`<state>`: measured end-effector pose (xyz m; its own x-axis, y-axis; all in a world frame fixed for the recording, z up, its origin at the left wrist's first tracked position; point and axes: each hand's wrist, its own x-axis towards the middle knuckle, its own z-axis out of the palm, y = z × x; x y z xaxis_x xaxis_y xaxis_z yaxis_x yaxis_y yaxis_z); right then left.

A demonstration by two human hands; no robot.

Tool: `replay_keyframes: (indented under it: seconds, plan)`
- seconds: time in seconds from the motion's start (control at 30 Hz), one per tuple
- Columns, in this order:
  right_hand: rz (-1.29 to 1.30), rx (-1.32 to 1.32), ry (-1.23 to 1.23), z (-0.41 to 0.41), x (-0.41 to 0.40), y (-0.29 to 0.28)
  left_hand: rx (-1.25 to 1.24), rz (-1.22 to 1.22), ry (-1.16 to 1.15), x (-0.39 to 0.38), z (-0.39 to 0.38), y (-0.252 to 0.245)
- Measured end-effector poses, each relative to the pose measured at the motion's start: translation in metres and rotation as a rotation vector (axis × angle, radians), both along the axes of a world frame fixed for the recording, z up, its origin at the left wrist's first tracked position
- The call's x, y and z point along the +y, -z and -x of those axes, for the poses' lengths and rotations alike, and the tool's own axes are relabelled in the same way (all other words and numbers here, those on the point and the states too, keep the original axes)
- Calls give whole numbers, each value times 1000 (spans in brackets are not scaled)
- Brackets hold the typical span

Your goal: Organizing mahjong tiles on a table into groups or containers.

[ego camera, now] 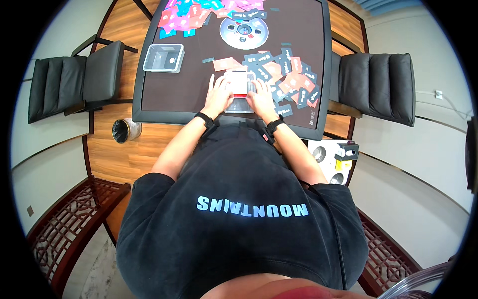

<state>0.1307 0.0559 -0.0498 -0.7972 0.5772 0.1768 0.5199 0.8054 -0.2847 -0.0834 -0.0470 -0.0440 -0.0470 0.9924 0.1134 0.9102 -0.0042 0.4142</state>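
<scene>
My left hand (218, 98) and my right hand (262, 98) hold a white card-like item with a red lower edge (239, 83) between them. It lies over a clear plastic container (239, 108) near the table's front edge. The fingers of both hands are at its two sides; whether it is a stack or one piece I cannot tell. Dark and salmon-red printed packets or cards (295, 80) lie scattered and overlapping to the right of my right hand. One salmon-red piece (225, 64) lies just beyond the container.
An open translucent plastic box (163, 70) stands at the table's left. A round silver tray (244, 43) sits farther back, beside a pile of pink, blue and red packets (183, 20). The table has a raised black rim (160, 117). A wastebasket (127, 130) stands on the floor.
</scene>
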Motion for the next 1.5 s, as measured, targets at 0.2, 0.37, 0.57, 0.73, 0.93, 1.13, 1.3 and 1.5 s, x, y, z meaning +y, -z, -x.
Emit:
replay_keyframes:
  seconds: [0.2, 0.37, 0.57, 0.73, 0.93, 1.13, 1.3, 1.5]
  plan:
    - [-74, -25, 54, 13, 2, 6, 126, -60, 36, 11, 4, 4]
    - [-66, -28, 72, 15, 2, 8, 131, -83, 1, 9, 6, 8]
    - [-71, -21, 70, 17, 4, 7, 86, -24, 7, 11, 8, -1]
    - [-20, 42, 94, 23, 8, -2, 63, -49, -31, 15, 17, -5]
    - [44, 81, 113, 33, 38, -13, 41, -78, -173, 37, 47, 4]
    - [78, 119, 151, 57, 67, -17, 53, -5, -213, 67, 76, 22]
    - [59, 116, 107, 83, 90, -6, 77, 112, -231, 95, 92, 36]
    - [150, 7, 70, 105, 106, 12, 43, 261, -225, 111, 102, 51]
